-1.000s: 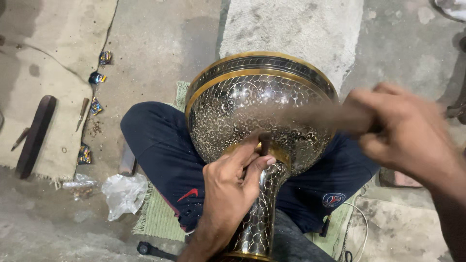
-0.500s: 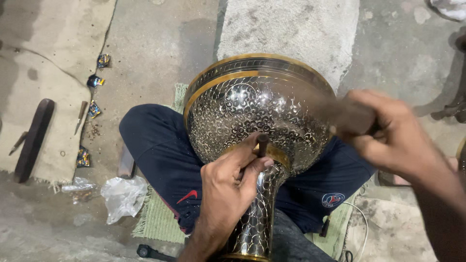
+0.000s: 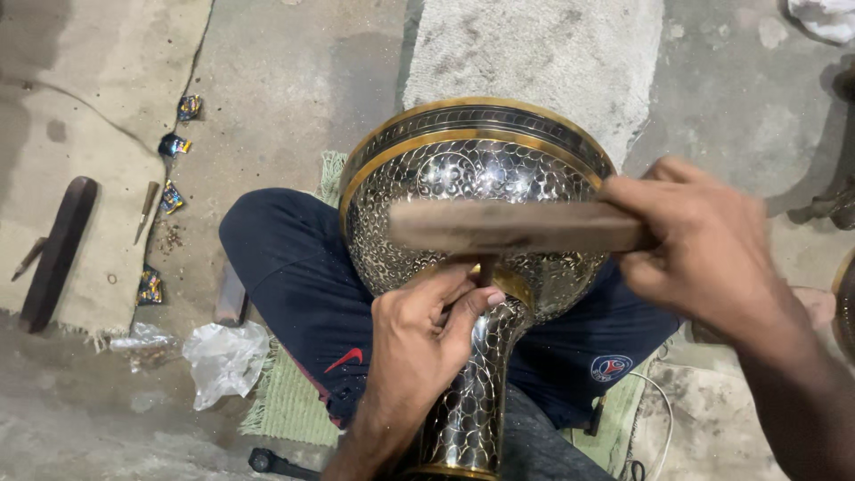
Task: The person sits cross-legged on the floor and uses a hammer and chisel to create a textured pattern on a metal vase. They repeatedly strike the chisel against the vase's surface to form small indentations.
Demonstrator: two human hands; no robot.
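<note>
A large engraved metal vase with gold bands lies across my lap, its wide mouth pointing away and its narrow neck towards me. My left hand pinches a small chisel upright against the vase where the bowl meets the neck. My right hand grips a flat wooden mallet, held level just above the chisel's top. I sit cross-legged in dark blue trousers.
A green woven mat lies under my legs on a concrete floor. To the left lie a dark wooden bar, a thin punch, small shiny wrappers and crumpled plastic. A pale stone slab sits beyond the vase.
My right hand has swung the wooden mallet leftwards and down, from raised at the right to level over the chisel. My left hand stays on the chisel at the vase's neck.
</note>
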